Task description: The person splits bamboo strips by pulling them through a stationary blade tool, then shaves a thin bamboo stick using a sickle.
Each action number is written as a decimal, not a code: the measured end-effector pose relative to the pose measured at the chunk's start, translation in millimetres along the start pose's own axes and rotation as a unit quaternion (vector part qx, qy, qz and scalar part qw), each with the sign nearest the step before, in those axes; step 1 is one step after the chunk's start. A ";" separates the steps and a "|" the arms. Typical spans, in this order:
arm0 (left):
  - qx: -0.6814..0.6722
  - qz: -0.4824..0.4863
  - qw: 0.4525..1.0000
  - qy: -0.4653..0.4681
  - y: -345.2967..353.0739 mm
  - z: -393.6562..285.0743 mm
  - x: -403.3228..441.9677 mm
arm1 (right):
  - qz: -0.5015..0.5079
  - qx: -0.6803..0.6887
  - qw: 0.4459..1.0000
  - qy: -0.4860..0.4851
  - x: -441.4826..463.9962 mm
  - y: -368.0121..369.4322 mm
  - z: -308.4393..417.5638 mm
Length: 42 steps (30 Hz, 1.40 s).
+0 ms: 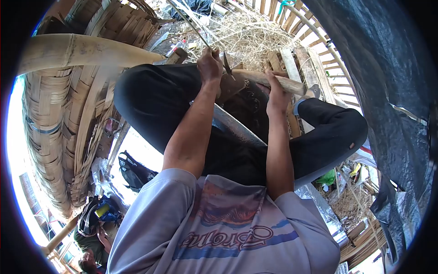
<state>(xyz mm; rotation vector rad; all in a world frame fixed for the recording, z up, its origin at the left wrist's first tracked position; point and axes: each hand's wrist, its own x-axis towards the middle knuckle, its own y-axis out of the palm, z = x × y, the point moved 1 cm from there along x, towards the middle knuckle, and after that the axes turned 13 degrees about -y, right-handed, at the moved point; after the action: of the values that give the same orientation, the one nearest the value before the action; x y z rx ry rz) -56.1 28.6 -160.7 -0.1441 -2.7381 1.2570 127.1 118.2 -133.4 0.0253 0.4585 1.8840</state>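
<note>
My left hand (210,67) is closed in a fist around a thin bamboo strip (194,28), which runs up and away to the left. My right hand (277,93) grips the thick, long wooden handle of a knife (287,83). Its short, narrow blade points up close beside my left hand; I cannot tell whether it touches the strip. Below the hands, between my legs, lies a brown flat piece (230,87) on dark material dotted with small curled shavings.
Straw-like shavings (246,34) cover the ground ahead. Woven bamboo (48,137) and a thick bamboo pole (86,51) stand at left; a black plastic sheet (374,68) hangs at right. Backpacks (132,171) lie lower left, near another person (93,249).
</note>
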 end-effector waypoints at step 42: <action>-0.025 0.027 0.999 -0.004 2.0 3.8 -0.7 | 0.023 -0.095 0.974 -0.204 -6.8 8.0 1.3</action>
<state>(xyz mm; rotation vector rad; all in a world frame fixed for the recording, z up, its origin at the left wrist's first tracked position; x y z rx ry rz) -55.9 26.9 -164.8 -0.2195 -2.7917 1.2066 122.7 110.1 -128.2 0.2921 -0.0051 1.8986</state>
